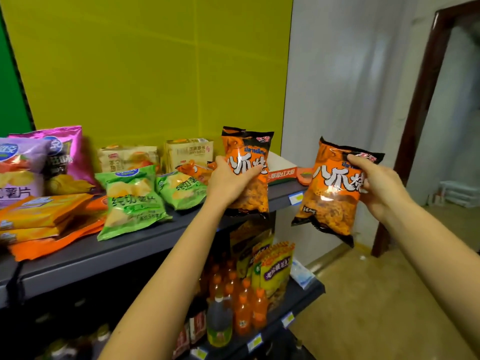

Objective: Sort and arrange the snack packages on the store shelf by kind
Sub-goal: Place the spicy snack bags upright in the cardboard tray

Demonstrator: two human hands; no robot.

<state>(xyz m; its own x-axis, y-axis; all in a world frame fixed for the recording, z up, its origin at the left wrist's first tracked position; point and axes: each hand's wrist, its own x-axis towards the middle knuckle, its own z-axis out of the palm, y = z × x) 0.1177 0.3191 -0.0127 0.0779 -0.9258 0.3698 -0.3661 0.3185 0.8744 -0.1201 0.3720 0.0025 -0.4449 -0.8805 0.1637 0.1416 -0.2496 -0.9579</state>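
Observation:
My left hand (228,180) grips an orange snack bag (246,152) upright at the right end of the dark top shelf (155,237). My right hand (376,183) holds a second orange bag of the same kind (330,193) in the air, off the shelf's right end. Two green chip bags (132,201) (181,190) lie on the shelf left of my left hand. Behind them stand two beige pastry packs (127,157) (189,152). Purple and pink chip bags (59,157) stand at the far left, with flat orange packs (44,216) stacked in front.
A red-and-white box (281,170) sits at the shelf's right end. The lower shelf (306,292) holds orange soda bottles (244,307), a dark bottle (219,323) and yellow snack packs (275,274). A yellow wall (155,74) backs the shelf. A doorway (426,100) and floor (376,307) lie right.

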